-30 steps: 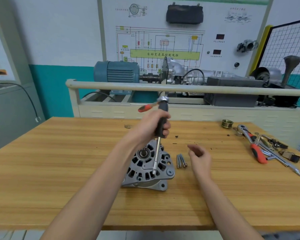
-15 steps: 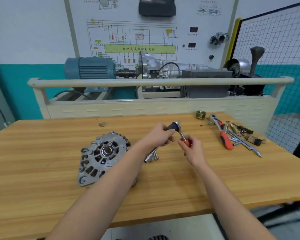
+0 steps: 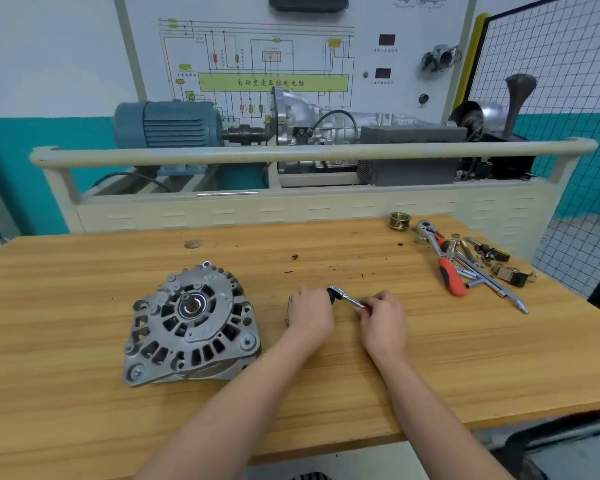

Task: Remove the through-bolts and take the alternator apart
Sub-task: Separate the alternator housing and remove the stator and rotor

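The grey alternator (image 3: 191,327) lies tilted on the wooden table (image 3: 84,393), left of both hands, with nothing touching it. My left hand (image 3: 310,315) grips the black extension of the small ratchet (image 3: 343,296). My right hand (image 3: 383,318) holds the ratchet's red handle. The tool sits low, just above the table top. The removed through-bolts (image 3: 288,311) lie on the table, mostly hidden behind my left hand.
At the back right lie a brass pulley (image 3: 398,220), a larger red-handled ratchet (image 3: 442,258), a T-bar (image 3: 492,284) and several small parts. A beige rail (image 3: 291,154) with a training rig stands behind the table. The table's front edge runs close below my forearms.
My left hand lifted the ratchet off the alternator and carried it right. My right hand took the red handle. Both hands have now lowered the tool toward the table beside the bolts.
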A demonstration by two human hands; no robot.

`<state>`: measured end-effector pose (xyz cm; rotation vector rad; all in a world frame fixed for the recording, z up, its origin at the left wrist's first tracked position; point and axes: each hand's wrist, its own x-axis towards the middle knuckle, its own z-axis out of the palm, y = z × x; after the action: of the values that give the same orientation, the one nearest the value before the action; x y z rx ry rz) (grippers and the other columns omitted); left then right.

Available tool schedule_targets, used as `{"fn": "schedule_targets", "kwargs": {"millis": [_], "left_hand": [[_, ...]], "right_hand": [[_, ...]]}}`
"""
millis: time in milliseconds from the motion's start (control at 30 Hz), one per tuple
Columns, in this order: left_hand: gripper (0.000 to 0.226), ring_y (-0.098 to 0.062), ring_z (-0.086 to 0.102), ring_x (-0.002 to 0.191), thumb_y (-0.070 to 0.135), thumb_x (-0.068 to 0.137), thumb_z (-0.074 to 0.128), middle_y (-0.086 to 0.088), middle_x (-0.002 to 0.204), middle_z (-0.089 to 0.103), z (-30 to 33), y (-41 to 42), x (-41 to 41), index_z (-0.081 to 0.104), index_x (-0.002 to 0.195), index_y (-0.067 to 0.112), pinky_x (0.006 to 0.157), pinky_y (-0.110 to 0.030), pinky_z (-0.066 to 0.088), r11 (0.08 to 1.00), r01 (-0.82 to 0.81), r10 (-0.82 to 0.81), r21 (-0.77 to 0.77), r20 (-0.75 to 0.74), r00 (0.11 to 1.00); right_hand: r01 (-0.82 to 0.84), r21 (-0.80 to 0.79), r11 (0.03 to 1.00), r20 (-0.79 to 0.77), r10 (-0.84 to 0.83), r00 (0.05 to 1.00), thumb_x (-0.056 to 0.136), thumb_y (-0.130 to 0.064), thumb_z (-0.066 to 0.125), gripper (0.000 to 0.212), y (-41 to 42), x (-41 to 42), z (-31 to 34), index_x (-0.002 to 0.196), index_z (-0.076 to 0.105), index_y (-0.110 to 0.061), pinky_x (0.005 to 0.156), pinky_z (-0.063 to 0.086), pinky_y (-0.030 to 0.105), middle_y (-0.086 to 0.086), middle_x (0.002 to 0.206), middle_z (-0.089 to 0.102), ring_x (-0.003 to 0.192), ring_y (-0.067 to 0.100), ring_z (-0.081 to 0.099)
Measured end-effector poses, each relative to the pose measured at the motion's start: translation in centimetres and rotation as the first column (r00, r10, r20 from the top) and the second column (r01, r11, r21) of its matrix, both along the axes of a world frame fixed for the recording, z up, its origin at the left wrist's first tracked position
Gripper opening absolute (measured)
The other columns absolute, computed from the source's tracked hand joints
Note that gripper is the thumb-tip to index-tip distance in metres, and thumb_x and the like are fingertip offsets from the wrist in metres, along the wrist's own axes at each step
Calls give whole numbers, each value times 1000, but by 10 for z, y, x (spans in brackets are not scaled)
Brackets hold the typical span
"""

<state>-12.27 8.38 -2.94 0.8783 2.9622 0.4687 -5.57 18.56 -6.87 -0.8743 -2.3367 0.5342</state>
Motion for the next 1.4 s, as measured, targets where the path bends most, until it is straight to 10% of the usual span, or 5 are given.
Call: {"fn": "schedule_targets", "kwargs": {"millis": [333, 533, 700, 900, 1400], "left_hand": [[38, -25, 41, 122, 20, 94, 52, -9, 128, 48, 13, -26, 24, 49, 130, 10, 102, -31, 33, 962, 137, -119, 238, -87, 989], [24, 13, 43, 96, 17, 84, 56, 14, 104, 56, 75, -113, 29, 61, 107, 20, 86, -1, 28, 655, 246, -31, 714, -300, 953], [42, -22, 56, 109, 35, 89, 55, -5, 125, 59, 81, -187, -26, 58, 124, 12, 94, -36, 45, 851, -103, 242, 514, -211, 947], [57, -30, 58, 107, 58, 89, 35, -9, 122, 63, 56, -209, -51, 51, 129, 19, 77, -32, 41, 932, -120, 147, 341, -55, 988], [38, -22, 56, 111, 34, 98, 42, -3, 128, 59, 63, -213, -77, 51, 130, 16, 84, -33, 44, 962, 171, -127, 214, -205, 970]], "right_hand": [[50, 94, 994, 141, -63, 988, 90, -28, 60, 24, -6, 4, 8, 112, 70, -24, 96, 31, 32, 0, 115, 62, 113, 22, 49], [-395, -122, 911, -457, 302, 837, 82, -7, 64, 20, -78, -9, 55, 88, 71, -25, 88, 42, 29, -7, 97, 67, 101, 12, 58], [-687, -336, 644, -398, 564, 723, 94, -25, 58, 22, -137, -55, 96, 113, 68, -20, 97, 46, 28, -9, 115, 66, 113, 8, 57], [-739, -388, 550, -201, 733, 650, 96, -37, 52, 36, -165, -77, 103, 131, 55, -27, 93, 35, 22, -11, 133, 52, 118, 2, 44], [-663, -666, 343, -565, 348, 748, 88, -25, 65, 22, -167, -67, 74, 110, 65, -27, 77, 56, 31, 3, 109, 69, 94, 19, 68]]}}
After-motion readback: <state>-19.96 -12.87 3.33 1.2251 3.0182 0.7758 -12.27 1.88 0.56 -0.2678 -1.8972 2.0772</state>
